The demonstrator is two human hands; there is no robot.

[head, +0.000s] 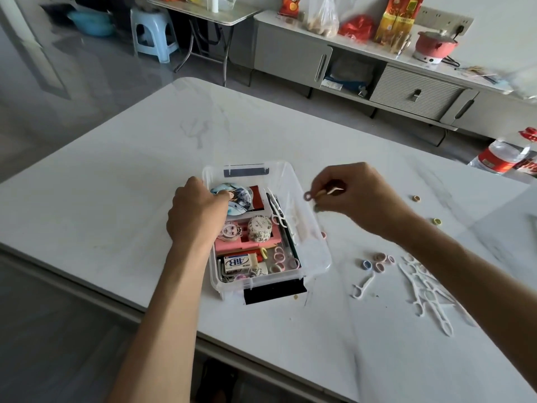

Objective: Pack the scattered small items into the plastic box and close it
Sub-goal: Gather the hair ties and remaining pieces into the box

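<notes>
- Head view: your clear plastic box [312, 248] sits open on the white marble table [116, 199], straight ahead of you. A black latch flap [273, 292] lies folded out at its near end.
- Box, far end: a round printed badge [242, 200] lies over a red card [258, 196].
- Box, middle: a floral round tin [260, 228] and a pink charm [231, 231] sit on a pink block [229, 246].
- Box, near end: a white eraser marked AIR [236, 261] lies beside several pastel boxed hair rings [279, 258].
- Box, right side: white boxed floss picks [278, 213] lie lengthwise along the wall.
- Your left hand [197, 210] reaches over the box's left wall, fingers curled down inside and thumb on the badge. The fingertips are hidden, so you cannot tell what they grip, if anything.
- Your right hand [357, 196] hangs above the table just right of the box, fingers curled. Thumb and forefinger pinch a pink hair ring [308, 195], and a held floss pick [334, 189] sticks out between the fingers.
- Loose on the table to your right:
  - a cluster of loose hair rings [377, 261];
  - a single floss pick [363, 286];
  - a heap of floss picks [427, 289];
  - two yellow rings [416, 198] farther out.
- One stray pink ring [323, 235] lies just outside the box's right wall.
</notes>
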